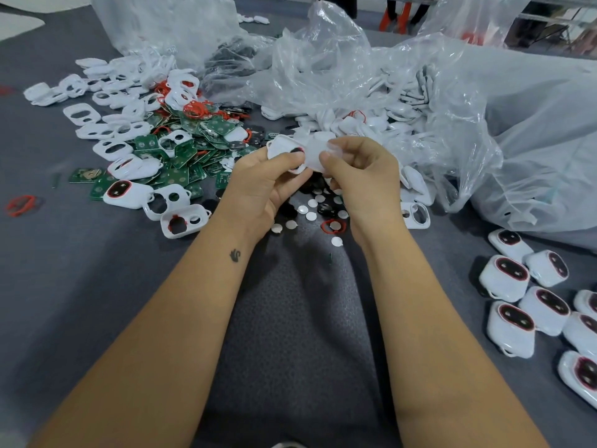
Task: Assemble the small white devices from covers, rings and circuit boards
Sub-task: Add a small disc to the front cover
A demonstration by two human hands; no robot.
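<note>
My left hand (265, 179) grips a white device body (284, 148) with a red ring and a dark opening facing up. My right hand (358, 169) pinches a white back cover (315, 153) against that body's right side. Both hands meet above the grey table (80, 286), at its middle. Green circuit boards (174, 156) lie heaped to the left, mixed with white front covers (109, 127) and red rings (193, 109). Small silver discs (310, 210) are scattered just under my hands. Finished white devices (517, 295) sit in a group at the right.
Large clear plastic bags (452, 101) full of white covers spread across the back and right of the table. A loose red ring (21, 205) lies at the far left. Another red ring (332, 226) circles a disc near my right wrist.
</note>
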